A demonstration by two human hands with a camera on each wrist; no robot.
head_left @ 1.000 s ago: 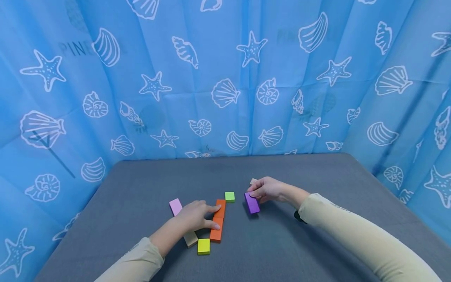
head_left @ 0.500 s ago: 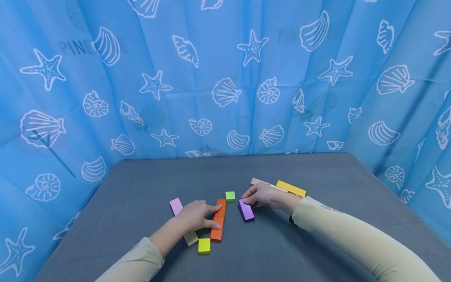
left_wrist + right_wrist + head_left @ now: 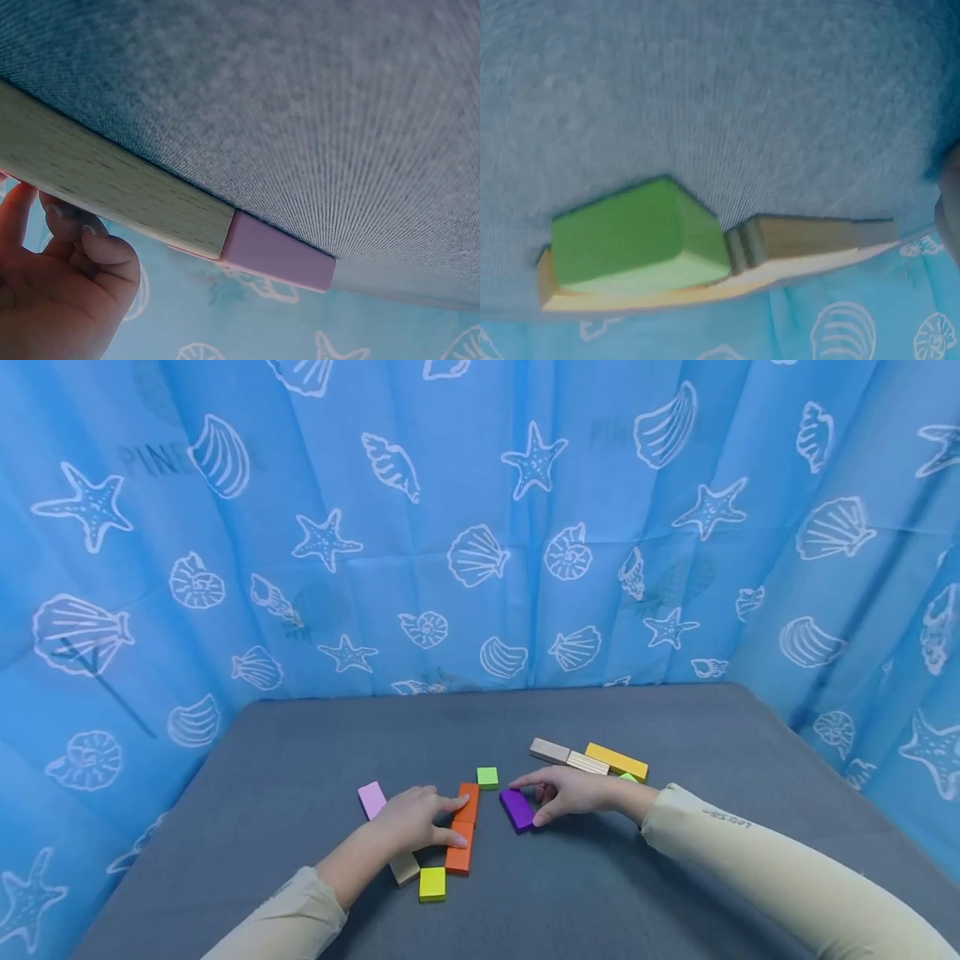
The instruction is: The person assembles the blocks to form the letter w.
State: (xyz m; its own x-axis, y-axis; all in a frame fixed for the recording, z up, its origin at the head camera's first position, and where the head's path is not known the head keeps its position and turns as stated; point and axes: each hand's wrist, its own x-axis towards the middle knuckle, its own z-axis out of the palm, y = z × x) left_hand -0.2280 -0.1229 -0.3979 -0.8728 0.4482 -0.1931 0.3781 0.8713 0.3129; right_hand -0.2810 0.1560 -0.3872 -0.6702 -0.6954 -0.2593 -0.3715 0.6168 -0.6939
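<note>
My left hand [image 3: 416,820] rests on two orange blocks [image 3: 461,848] laid end to end, forefinger on the far one and thumb on the near one. In the left wrist view its other fingers are bent beside a plain wooden block [image 3: 120,169], which has a pink block [image 3: 279,251] at its end. To the right, my right hand [image 3: 570,792] holds a purple block [image 3: 517,811] between forefinger and thumb, at the block's far and near ends. This block lies at the table surface, apart from the orange pair. The right wrist view catches only a sliver of that hand.
A light green block [image 3: 487,778] stands by the far orange end; a yellow block [image 3: 432,884] sits at the near end. Behind my right hand lie two wooden blocks [image 3: 550,751], a longer yellow-orange block [image 3: 617,761] and a green block [image 3: 630,236]. A blue curtain [image 3: 480,527] borders the grey table [image 3: 360,727].
My right hand has brought the purple block leftward and down to the table, and its grasp has shifted to the block's two ends. My left hand stays on the orange blocks.
</note>
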